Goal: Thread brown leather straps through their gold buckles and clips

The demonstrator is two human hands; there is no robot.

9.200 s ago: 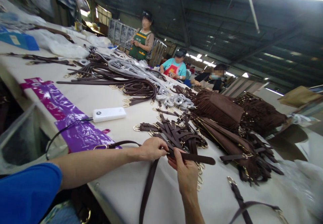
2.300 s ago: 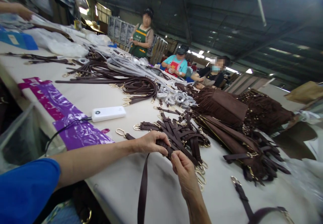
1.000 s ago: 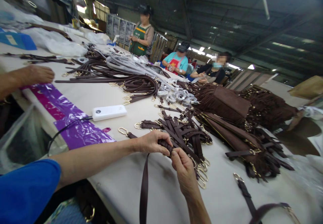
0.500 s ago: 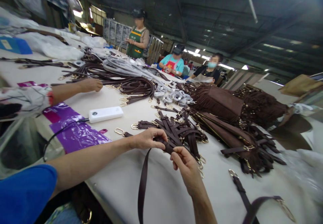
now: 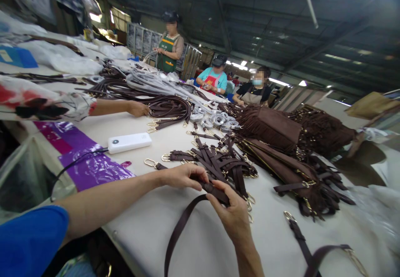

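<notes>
My left hand [image 5: 181,175] and my right hand [image 5: 233,214] both pinch a dark brown leather strap [image 5: 183,227] over the white table [image 5: 150,227]. The strap runs between my fingers and loops down off the table's near edge. A gold clasp [image 5: 149,162] lies just left of my left hand. Right behind my hands sits a pile of short brown straps with gold buckles [image 5: 218,164].
A co-worker's arm in a patterned sleeve [image 5: 46,104] reaches in from the left to a bundle of long brown straps [image 5: 168,108]. A white power bank [image 5: 129,142] lies on the table beside purple plastic [image 5: 84,160]. Brown fringed bags [image 5: 275,131] are stacked at right. Another strap [image 5: 309,252] lies near right. Three people work at the far end.
My right hand slid down the strap toward me and the strap's loop swung out to the left. The co-worker's hand reached farther right to the long strap bundle.
</notes>
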